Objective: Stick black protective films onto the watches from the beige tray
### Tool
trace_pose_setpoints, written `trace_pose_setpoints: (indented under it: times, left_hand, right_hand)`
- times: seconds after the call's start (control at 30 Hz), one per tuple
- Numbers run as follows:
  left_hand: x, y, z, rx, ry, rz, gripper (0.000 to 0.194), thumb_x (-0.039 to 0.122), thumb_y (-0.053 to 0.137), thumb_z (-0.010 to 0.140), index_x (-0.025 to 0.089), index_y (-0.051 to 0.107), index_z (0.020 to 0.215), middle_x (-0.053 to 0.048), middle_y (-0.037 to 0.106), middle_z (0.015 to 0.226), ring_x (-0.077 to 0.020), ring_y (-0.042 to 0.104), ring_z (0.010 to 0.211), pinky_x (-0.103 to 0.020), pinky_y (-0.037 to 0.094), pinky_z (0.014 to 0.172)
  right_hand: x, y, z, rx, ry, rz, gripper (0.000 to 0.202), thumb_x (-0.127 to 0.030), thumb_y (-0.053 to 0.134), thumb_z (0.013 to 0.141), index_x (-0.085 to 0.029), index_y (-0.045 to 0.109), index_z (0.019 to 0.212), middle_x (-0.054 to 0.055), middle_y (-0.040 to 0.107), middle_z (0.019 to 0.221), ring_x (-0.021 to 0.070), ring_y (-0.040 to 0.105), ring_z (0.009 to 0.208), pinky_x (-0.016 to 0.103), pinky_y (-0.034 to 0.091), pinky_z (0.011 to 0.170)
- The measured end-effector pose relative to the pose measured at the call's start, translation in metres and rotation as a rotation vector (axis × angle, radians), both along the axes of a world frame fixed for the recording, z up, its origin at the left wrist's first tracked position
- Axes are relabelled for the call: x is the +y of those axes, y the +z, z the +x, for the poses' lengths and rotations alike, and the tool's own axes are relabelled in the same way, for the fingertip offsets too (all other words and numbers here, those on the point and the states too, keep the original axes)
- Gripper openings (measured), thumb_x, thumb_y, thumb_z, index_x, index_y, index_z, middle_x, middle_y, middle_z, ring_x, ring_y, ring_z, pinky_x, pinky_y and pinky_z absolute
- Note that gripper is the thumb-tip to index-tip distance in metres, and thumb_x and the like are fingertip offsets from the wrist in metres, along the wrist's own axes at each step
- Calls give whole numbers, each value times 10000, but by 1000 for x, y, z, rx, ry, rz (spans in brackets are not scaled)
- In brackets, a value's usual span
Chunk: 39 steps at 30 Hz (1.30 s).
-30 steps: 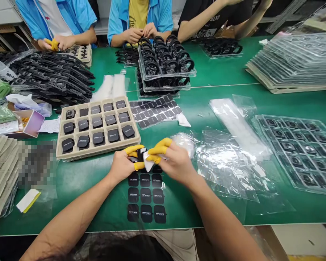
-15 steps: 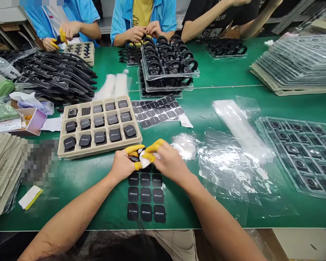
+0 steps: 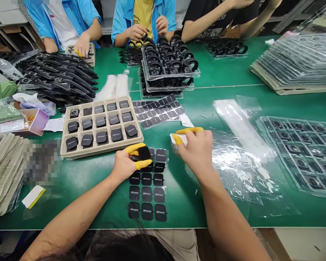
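Observation:
My left hand (image 3: 127, 159), with yellow finger cots on the fingertips, grips a black square smartwatch body (image 3: 144, 153) by its sides, dark glass upward. Beneath it lies a sheet of black square stickers (image 3: 146, 195) printed with white lettering. To the right, my right hand (image 3: 197, 146), also in yellow finger cots, pinches a white wiping cloth (image 3: 176, 139) above the small heap of clear film. Beyond my left hand stands a beige compartment tray (image 3: 101, 149) of watch bodies; most carry a black sticker, one at the far left shows bare glass, and one compartment beside it holds no watch.
More sticker sheets (image 3: 159, 111) lie behind the tray. Clear plastic film (image 3: 233, 163) spreads to my right, beside a clear tray of watch parts (image 3: 305, 156). Stacked trays of banded watches (image 3: 170, 69) stand mid-table. Several co-workers sit opposite; beige trays (image 3: 5, 174) pile up at left.
My right hand has moved right with the white cloth, away from the watch body, which now shows its dark face in my left hand. Across the table, the left co-worker's hand has lowered to a tray.

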State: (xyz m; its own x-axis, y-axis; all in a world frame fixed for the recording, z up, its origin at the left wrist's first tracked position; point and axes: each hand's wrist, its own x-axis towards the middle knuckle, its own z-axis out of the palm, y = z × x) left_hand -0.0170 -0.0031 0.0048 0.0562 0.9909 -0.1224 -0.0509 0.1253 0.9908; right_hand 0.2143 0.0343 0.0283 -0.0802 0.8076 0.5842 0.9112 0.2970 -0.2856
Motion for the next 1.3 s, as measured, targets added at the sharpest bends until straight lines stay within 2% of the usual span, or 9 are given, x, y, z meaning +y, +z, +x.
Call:
trace_pose_setpoints:
  times: [0.13,0.2,0.37,0.47,0.6,0.7,0.9,1.07,1.3]
  left_hand:
    - [-2,1,1,53,-6,36,647,326,932,579,180,752,1183,-57,802,964,-214,748,888,-320,631,857]
    - [-2,1,1,64,-11,47,646,332,929,586,184,749,1188,-53,802,962,-214,749,893,-312,630,848]
    - [-3,3,1,129,-15,50,628,348,927,586,185,755,1168,-39,797,918,-205,748,877,-309,630,843]
    - [-2,4,2,130,-24,45,634,357,923,590,183,751,1176,-44,797,920,-211,749,884,-311,632,833]
    - [-2,4,2,125,-27,46,626,327,914,599,181,747,1184,-44,800,936,-211,748,882,-294,623,813]
    - [-2,2,1,146,-73,85,571,256,896,606,167,760,1154,-39,799,962,-210,745,869,-288,611,821]
    - [-2,-1,1,71,2,25,627,283,914,598,175,748,1193,-48,800,969,-226,749,905,-311,626,832]
    - [-2,-1,1,132,-33,81,570,230,892,610,182,765,1163,-47,799,1031,-237,749,931,-320,616,871]
    - [-1,2,4,67,-4,11,632,294,929,579,180,757,1175,-46,803,935,-211,755,854,-303,638,804]
  right_hand:
    - [-5,5,-4,90,172,-66,253,-341,590,958,-224,659,1172,127,653,1080,294,555,978,468,460,840]
    - [-3,-5,-4,26,121,-124,332,-385,605,941,-192,660,1205,156,641,1069,317,537,986,475,443,822]
    - [25,-36,34,-75,-145,-250,224,-371,633,868,-202,761,942,138,623,892,321,482,887,455,363,747]
    - [25,-25,42,-12,-166,-165,175,-315,624,868,-209,754,817,115,633,819,312,499,871,462,358,756]
    - [-3,5,-5,304,165,-87,106,-328,673,895,-234,723,894,65,684,829,247,561,792,414,431,725]
    - [-18,8,-46,293,428,-123,72,-252,640,916,-233,685,863,50,685,789,222,553,752,372,443,670]
    - [-10,-3,-46,144,196,49,122,-125,623,842,-223,619,770,49,654,735,214,491,690,355,369,619]
    - [-21,1,-54,169,392,-11,99,-129,584,870,-211,625,831,62,669,775,217,529,733,348,398,632]
    - [-11,-3,-38,230,134,9,124,-162,614,860,-226,590,757,27,674,751,187,511,667,325,342,593]
